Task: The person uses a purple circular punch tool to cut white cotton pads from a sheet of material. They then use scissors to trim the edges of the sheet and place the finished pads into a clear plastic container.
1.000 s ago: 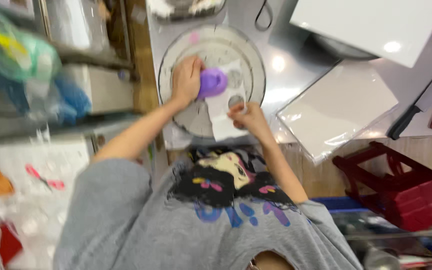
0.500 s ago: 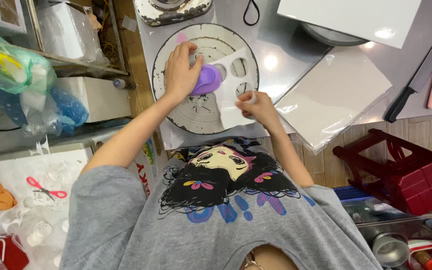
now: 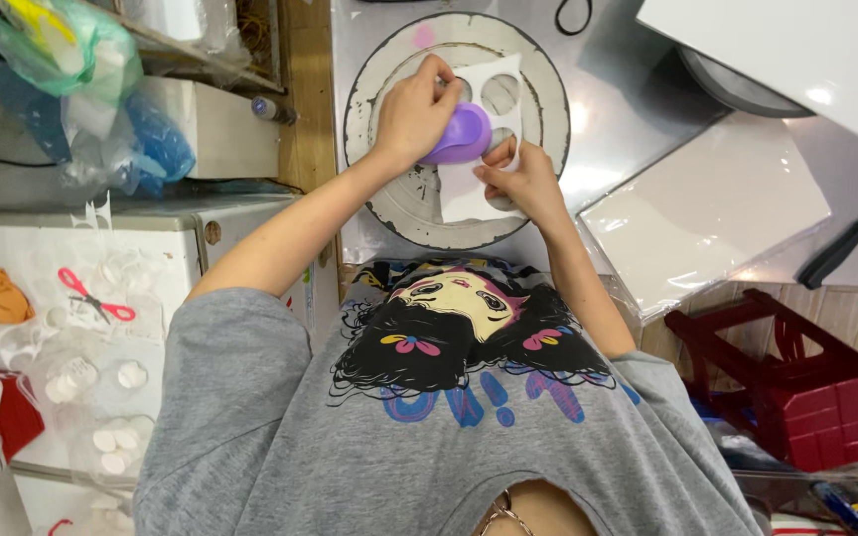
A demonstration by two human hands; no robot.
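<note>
The steel worktop takes up the top of the view, with wide white sheets stacked at its right end. At its near edge lies a worn round board, and both hands work over it.

The left hand is curled tightly over a purple dome-shaped cutter, palm on top as if bearing down. The cutter stands on a small white sheet that lies on the board and already shows several round holes. The right hand pinches this sheet's near edge between thumb and fingertips and holds nothing else.

By my reading, the step in hand is punching another round out of the sheet. A further cut calls for the right hand to keep the sheet flat and to bring an uncut patch under the cutter, clear of the existing holes. Little uncut sheet is left near the cutter.

To the left, on a white surface, are clear plastic containers. They appear to hold small white discs, though glare on the plastic makes it hard to tell which discs are inside and which lie loose. Above them, bulging plastic bags hold blue, green and yellow contents that I cannot make out.

A red plastic stool sits at the lower right. A black-handled knife lies on the worktop's right edge, and red-handled scissors lie near the containers.
</note>
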